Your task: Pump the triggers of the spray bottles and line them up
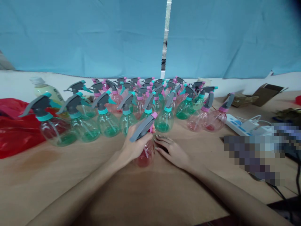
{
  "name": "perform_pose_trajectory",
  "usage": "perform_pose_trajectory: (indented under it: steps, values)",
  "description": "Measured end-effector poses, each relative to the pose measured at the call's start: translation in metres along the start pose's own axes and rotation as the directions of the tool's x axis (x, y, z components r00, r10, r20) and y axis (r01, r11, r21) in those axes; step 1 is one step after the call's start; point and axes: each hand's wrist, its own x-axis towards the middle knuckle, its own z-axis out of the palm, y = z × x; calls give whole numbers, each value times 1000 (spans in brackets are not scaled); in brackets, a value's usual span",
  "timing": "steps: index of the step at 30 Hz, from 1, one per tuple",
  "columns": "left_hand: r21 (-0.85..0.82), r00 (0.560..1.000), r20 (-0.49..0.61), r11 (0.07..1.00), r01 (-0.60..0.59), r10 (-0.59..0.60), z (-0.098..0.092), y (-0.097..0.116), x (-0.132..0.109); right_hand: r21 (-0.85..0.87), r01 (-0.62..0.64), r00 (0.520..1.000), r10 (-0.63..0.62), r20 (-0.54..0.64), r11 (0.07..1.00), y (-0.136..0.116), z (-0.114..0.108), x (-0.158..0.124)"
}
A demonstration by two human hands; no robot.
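A clear pink spray bottle (144,157) with a grey and pink trigger head stands on the wooden table in front of me. My left hand (135,142) is wrapped around its neck, just under the trigger head. To the right of the bottle, my right hand (172,150) rests low over the table, fingers stretched out and their tips close to the bottle's side. Whether those tips touch it I cannot tell. Just behind my hands stands a green spray bottle (164,122) with a turquoise collar, one of several green ones in a row.
More pink spray bottles (215,121) stand at the right end of the group. A red plastic bag (18,125) and a white-capped bottle (44,88) are at the left. On the right lie a power strip (240,127) with cables and an open cardboard box (266,94). Blue cloth (94,37) hangs behind.
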Motion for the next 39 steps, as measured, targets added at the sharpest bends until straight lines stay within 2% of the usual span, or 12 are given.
perform_pose_trajectory:
  steps: [4,10,24,34,39]
  values:
    - [-19,1000,-3,1000,-9,9,0,1,1,-1,-4,1000,4,0,1000,0,0,0]
    - [89,999,-49,996,19,-14,0,-5,-3,6,-2,1000,2,-11,1000,0,0,0]
    - [-7,997,-38,997,73,-74,3,-10,-5,15,-14,1000,14,1,1000,1,1,0]
    - [10,998,-64,1000,25,-24,4,-6,-3,35,-3,1000,3,-14,999,1,0,0]
    - [5,998,-57,999,39,-39,3,-4,-3,19,-1,1000,1,-8,1000,0,0,0]
